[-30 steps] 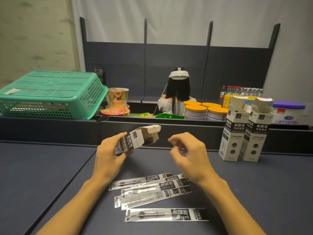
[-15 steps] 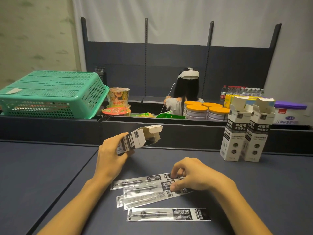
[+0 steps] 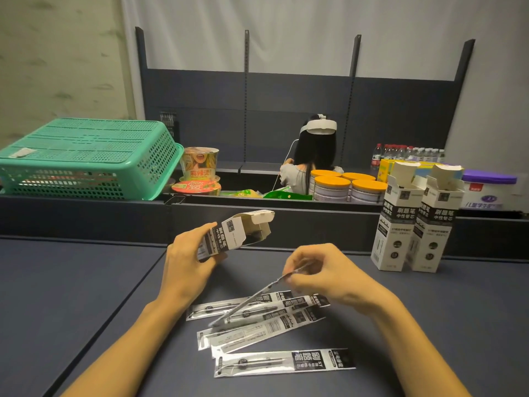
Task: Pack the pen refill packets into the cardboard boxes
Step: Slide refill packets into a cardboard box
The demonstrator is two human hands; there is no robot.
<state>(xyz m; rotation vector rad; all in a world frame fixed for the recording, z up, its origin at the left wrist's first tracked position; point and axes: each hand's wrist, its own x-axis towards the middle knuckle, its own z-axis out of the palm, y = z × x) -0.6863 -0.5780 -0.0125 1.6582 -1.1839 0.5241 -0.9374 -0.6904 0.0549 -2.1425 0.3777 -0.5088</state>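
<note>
1 head-worn camera looks forward and down, close over the dark table (image 3: 71, 296), toward the shelving (image 3: 300, 90) beyond.

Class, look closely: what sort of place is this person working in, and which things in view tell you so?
Probably a mock shop or stockroom set up for recording: bare slotted shelving uprights, grocery stock such as orange-lidded tins and bottled water, and another person wearing a headset.

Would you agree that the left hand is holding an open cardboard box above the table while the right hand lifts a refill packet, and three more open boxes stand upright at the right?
Not quite: the head view shows only two open boxes standing upright at the right, not three. The rest holds: the left hand holds the open cardboard box above the table, and the right hand lifts a refill packet.
</note>
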